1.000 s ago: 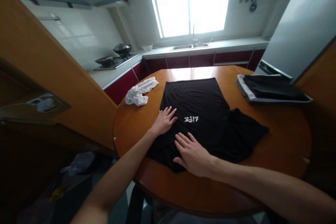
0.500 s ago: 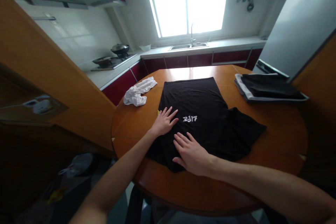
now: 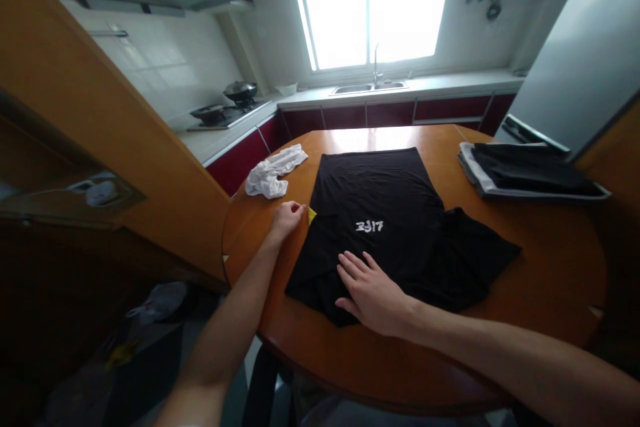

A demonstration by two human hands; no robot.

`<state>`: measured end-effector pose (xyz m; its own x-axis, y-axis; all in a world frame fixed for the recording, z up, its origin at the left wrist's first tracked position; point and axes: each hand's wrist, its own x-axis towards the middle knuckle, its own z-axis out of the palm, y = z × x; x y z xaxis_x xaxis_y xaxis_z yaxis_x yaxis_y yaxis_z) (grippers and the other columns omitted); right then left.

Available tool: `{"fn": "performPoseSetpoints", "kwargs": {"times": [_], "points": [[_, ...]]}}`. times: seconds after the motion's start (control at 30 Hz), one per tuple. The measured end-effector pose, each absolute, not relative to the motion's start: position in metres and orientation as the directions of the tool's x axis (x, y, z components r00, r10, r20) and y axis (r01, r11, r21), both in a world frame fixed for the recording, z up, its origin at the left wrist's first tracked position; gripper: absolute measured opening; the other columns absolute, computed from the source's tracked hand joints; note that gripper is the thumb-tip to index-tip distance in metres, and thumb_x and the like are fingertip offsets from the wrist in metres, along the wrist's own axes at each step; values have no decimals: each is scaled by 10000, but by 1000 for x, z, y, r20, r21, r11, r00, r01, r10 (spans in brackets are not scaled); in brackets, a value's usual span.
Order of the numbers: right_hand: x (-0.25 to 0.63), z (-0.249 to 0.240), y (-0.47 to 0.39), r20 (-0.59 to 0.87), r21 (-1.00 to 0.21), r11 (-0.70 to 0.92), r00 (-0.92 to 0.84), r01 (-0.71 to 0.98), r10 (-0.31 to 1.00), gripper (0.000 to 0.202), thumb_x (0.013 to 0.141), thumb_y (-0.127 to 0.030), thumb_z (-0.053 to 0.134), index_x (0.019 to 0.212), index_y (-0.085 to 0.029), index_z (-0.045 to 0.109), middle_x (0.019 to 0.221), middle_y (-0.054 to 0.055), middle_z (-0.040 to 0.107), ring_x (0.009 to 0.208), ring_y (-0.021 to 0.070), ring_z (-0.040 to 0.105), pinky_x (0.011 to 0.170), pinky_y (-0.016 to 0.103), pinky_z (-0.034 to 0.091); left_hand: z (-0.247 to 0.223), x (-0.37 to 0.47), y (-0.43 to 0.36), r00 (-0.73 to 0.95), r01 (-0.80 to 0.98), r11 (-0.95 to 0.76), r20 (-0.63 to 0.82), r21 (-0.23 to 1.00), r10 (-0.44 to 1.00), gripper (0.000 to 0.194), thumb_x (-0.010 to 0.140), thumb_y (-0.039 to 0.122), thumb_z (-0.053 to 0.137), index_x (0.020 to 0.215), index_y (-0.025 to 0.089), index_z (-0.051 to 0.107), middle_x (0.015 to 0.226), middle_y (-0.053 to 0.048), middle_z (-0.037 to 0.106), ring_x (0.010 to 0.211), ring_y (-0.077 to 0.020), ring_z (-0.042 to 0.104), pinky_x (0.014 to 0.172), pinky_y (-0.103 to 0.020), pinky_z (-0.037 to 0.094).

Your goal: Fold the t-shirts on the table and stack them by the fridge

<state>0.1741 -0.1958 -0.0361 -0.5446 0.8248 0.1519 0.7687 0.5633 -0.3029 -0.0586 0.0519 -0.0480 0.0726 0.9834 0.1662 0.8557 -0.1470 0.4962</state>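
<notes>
- Two hands at black shirt (image 3: 380, 180), which lies spread on table (image 3: 350, 373); all places below ref. shirt.
- R hand (image 3: 373, 293): open, palm down, fingers extended on shirt's near part; nothing gripped.
- L hand (image 3: 289, 219): fingers curled together just off shirt's L edge, by yellow bit (image 3: 312, 215). Can't tell if anything's pinched.
- Risk 1: too much drag under R palm could ruck fabric & skew white print (image 3: 369, 226), mid-shirt.
- Risk 2: a hard L-hand tug at edge, w/o R hand anchoring, might shift whole shirt; uneven pull = creases.
- Risk 3: yellow bit poss. snagged or folded under; attachment to shirt unclear.
- Risk 4: R side of shirt bunched; layers prob. won't lie even there.
- Risk 5: wide L sweep could catch white cloth (image 3: 273, 173), near, L of shirt. Folded stack (image 3: 535, 170), R of shirt, well apart: low risk.
</notes>
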Motion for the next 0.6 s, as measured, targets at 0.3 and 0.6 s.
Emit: {"fn": "performPoseSetpoints", "kwargs": {"times": [0.3, 0.6], "points": [[173, -39, -197, 158, -289, 562, -541, 775, 826, 629, 1027, -457, 440, 1517, -64, 446, 1605, 209, 361, 1523, 324, 272, 1218, 573, 256, -48, -42, 38, 66, 897, -118, 136, 426, 989, 253, 871, 459, 679, 859, 212, 727, 927, -72, 771, 879, -228, 694, 760, -298, 476], [174, -39, -196, 133, -296, 556, -543, 777, 829, 616, 1033, -445, 420, 1515, -61, 445, 1611, 205, 353, 1527, 322, 262, 1217, 580, 254, -43, -42, 38, 18, 832, -177, 294, 525, 956, 270, 990, 279, 476, 1118, 161, 682, 1088, -126, 733, 985, -226, 694, 879, -320, 517]]}}
